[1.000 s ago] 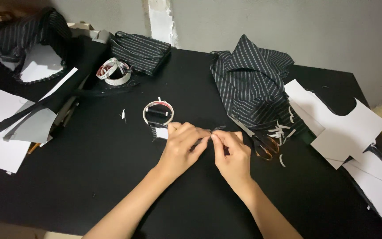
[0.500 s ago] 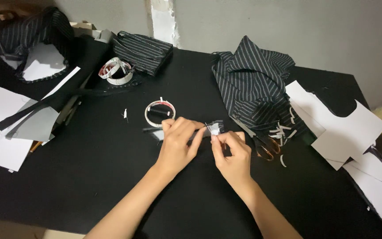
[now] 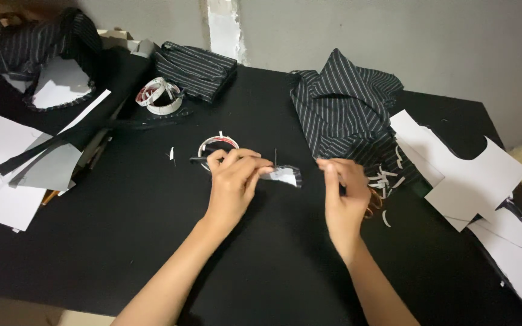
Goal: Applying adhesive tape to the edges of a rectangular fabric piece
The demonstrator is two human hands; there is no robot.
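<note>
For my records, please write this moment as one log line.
left hand: holds small fabric piece | right hand: apart, pinched, content unclear | surface: black table

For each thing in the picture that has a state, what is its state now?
left hand: pinching a small white-and-dark piece
right hand: fingers curled, apart from the piece
striped fabric: crumpled in a heap
tape roll: partly unwound
folded striped cloth: folded

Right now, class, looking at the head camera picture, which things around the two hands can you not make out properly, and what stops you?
- Small grey piece held by the left hand: fingers cover one end; material unclear.
- Right hand: fingers curled; whether it holds anything is hidden.
- Ring-shaped roll: partly behind the left hand.
- White paper sheets: cut off by the right edge.
- Orange thing: mostly behind the right hand.
</note>
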